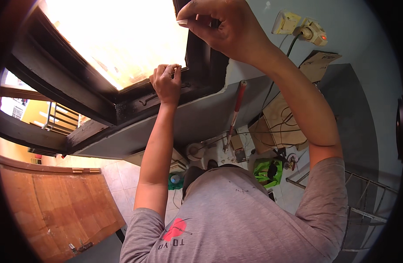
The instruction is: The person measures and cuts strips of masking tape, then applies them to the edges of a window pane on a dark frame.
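Observation:
A dark-framed window (205, 72) with a brightly lit pane (135, 44) is in front of me. My left hand (166, 83) rests at the lower edge of the pane near its right corner, fingers curled and thumb pressed to the fingertips. Higher up, at the right side of the frame, my right hand (221, 28) is closed in a pinch. Whatever either pinch holds is too small or hidden to name. A thin metal hook (149, 100) lies along the lower frame, just left of my left wrist.
A wall socket with a plug (313, 33) is at the upper right. Below the window stands a long red tool (241, 96). Cardboard (280, 122), cables and a green bag (268, 172) lie on the floor. A metal ladder (368, 215) is at right, a wooden door panel (61, 206) at left.

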`<state>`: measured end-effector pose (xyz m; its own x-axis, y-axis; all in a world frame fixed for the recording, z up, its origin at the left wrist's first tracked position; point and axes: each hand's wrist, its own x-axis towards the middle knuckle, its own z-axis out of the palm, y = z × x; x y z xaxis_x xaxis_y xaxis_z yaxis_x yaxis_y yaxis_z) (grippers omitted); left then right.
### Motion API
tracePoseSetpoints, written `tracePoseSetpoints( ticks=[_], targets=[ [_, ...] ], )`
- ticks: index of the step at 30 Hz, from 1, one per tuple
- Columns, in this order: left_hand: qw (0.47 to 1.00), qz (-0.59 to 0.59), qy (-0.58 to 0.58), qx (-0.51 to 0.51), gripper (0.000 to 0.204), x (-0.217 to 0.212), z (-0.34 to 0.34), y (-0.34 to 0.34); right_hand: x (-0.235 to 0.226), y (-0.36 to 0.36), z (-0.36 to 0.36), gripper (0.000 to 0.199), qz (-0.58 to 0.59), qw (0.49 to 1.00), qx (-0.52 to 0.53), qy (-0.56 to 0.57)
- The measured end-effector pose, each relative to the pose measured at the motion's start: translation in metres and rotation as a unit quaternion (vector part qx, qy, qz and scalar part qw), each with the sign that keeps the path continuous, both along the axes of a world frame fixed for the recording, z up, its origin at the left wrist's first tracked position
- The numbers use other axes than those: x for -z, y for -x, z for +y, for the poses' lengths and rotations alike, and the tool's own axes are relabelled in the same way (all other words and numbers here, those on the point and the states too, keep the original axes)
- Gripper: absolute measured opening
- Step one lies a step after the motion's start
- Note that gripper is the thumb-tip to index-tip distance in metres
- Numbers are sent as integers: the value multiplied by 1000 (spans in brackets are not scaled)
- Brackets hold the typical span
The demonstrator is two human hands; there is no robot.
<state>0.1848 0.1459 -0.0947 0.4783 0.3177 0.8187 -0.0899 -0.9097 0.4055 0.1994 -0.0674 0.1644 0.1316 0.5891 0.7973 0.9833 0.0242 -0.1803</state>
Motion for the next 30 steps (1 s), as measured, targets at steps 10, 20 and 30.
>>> tracePoseSetpoints(
  ticks=[10, 20, 30],
  targets=[
    [1000, 1, 4, 0, 9, 4, 0, 0, 1, 5, -1, 9, 45, 999, 6, 25],
    [999, -15, 33, -2, 9, 6, -7, -4, 2, 5, 0, 8, 38, 999, 1, 20],
    [999, -11, 35, -9, 10, 5, -8, -5, 8, -3, 0, 9, 36, 999, -5, 8]
  ],
)
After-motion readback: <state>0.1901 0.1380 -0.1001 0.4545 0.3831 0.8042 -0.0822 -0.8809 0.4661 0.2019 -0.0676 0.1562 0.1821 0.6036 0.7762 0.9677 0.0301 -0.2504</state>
